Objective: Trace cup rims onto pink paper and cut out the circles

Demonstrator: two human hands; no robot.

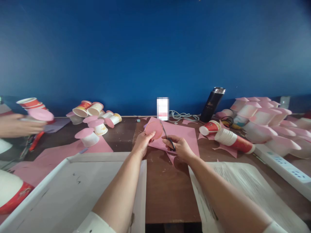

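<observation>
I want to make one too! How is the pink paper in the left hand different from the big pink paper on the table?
The pink circle in the left hand is round and small; the pink sheet is bigger, with straight edges. The circle is held up; the sheet lies flat. Both are pink paper.

A round pink paper disc (pixel 154 130) sits just above the middle of the frame, pinched at its lower left edge by the left hand (pixel 143 142) and held facing the camera, slightly tilted. Scissors (pixel 167 138) with slim metal blades and black handles are gripped in the right hand (pixel 179 148); the blades point up and left, their tips touching the disc's right edge. Both are held over a flat pink paper sheet (pixel 182 132) lying on the brown bench (pixel 167 187) at centre frame.
</observation>
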